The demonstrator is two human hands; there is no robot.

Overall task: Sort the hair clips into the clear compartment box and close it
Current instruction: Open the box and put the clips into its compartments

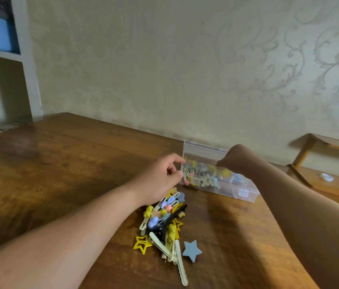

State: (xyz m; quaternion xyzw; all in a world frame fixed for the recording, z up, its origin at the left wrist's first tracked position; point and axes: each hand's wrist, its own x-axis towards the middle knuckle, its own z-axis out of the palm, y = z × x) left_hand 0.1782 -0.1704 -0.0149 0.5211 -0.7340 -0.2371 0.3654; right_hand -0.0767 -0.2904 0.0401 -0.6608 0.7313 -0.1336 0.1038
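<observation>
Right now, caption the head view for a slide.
Left hand and right hand at the clear box; hair clips piled on table.

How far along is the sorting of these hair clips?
Partway. Done: several clips lie in the clear box, its lid standing open. In hand: the left hand is at the box's left end, the right hand over its middle; what either holds is unclear. Left: the pile on the table, the blue star beside it, then closing.

My clear compartment box (245,193) sits right of centre, its lid (202,150) up at the back and coloured clips in its left sections. Unsorted hair clips (164,224) lie heaped at lower centre, a blue star clip (192,250) just beside them.
</observation>
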